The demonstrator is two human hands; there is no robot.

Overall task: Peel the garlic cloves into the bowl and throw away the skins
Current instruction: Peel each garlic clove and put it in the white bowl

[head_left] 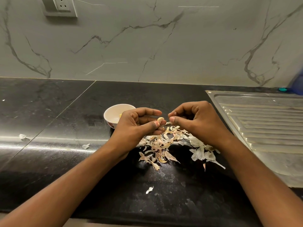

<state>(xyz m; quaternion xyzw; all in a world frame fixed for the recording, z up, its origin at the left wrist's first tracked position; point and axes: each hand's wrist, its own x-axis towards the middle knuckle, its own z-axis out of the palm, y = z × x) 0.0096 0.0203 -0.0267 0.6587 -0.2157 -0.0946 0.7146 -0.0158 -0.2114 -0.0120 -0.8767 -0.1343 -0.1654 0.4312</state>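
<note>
Garlic skin, one loose flake (149, 190), lies alone on the near part of the black countertop (49, 153). Farther in, a pile of skins (161, 145) is spread across the counter directly below both hands. The pinkish strips sit to the left and the larger white papery pieces (200, 151) to the right. Two more stray flakes (86, 146) lie well apart from the pile, toward the left.

Above the pile's far edge, the left hand (139, 123) has its fingers curled. Thumb and lower fingers pinch the garlic clove (160, 119), and the forefinger reaches out straight above it. The clove is held clear of the counter, between the two hands. The right hand (196, 118) is also curled. Its thumb and forefinger pinch a shred of skin (168, 123) that reaches to the clove's right end.

Just beyond the left hand stands a small white bowl (111, 110), partly hidden by the knuckles. A pale yellow piece (120, 115) shows inside it. To the right, a ribbed steel drainboard (262, 125) is set into the counter. Behind everything rises a grey veined marble wall (147, 46), with a wall socket (63, 4) at its far left.
</note>
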